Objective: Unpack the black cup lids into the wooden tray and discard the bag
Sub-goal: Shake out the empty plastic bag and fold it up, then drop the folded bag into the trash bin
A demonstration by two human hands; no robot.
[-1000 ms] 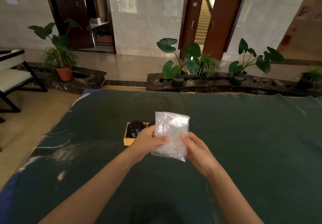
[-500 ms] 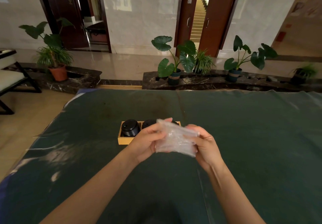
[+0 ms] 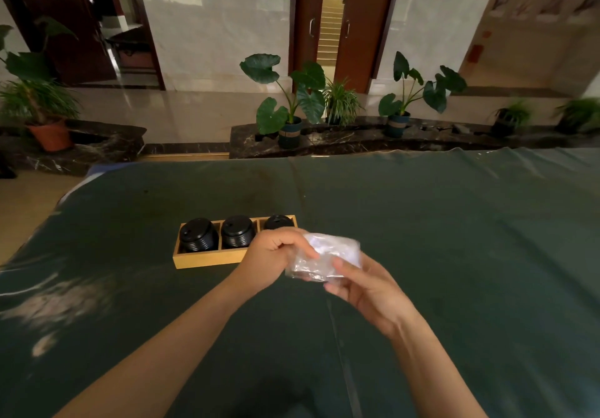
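Note:
A wooden tray (image 3: 207,260) with three compartments lies on the dark green table. Each compartment holds a stack of black cup lids (image 3: 198,237); the right stack is partly hidden behind my left hand. A crumpled clear plastic bag (image 3: 328,257) is folded small between both hands, just right of the tray and in front of it. My left hand (image 3: 276,257) pinches its left side. My right hand (image 3: 363,284) holds its lower right edge from below.
The green cloth-covered table (image 3: 454,239) stretches far to the right and toward me. Beyond its far edge stand potted plants (image 3: 289,105) on a dark marble ledge. The table's left edge drops to a tiled floor (image 3: 26,200).
The bag was held up flat and upright; both hands have folded and crumpled it into a small bundle and lowered it. The view has shifted, so all three lid stacks show.

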